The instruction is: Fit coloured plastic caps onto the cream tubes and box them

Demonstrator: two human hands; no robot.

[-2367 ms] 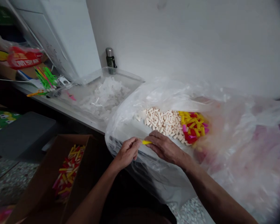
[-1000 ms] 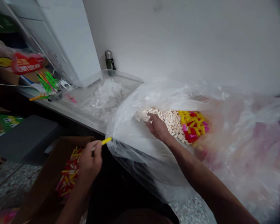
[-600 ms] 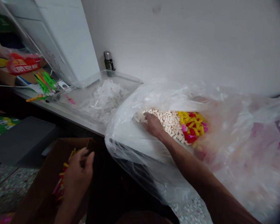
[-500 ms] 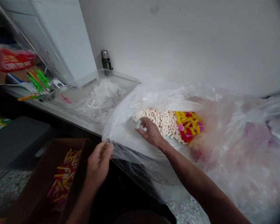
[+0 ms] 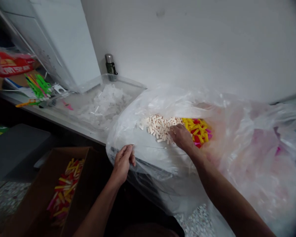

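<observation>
A large clear plastic bag (image 5: 128,131) lies with its mouth spread on the worktop. Inside it is a loose pile of small cream-coloured cylindrical pieces (image 5: 160,126), bordering a heap of yellow, red and pink short tubes (image 5: 199,131). My right hand (image 5: 181,135) reaches into the bag with its fingers bent down onto the right part of the cream pile; its fingertips are partly hidden, and what they pinch is unclear. At the bag's near edge, my left hand (image 5: 123,161) has its fingers curled together on the plastic film.
Left of the bag, a clear tray (image 5: 138,86) holds translucent plastic pieces. A flask (image 5: 110,65) stands behind it by the wall. Green and orange plastic items (image 5: 39,87) lie farther left. Below, a cardboard box (image 5: 39,187) contains yellow, red and pink sticks.
My right hand has moved right, from the pile's left end onto its right part, and its fingers have closed. My left hand has shifted right along the bag's edge.
</observation>
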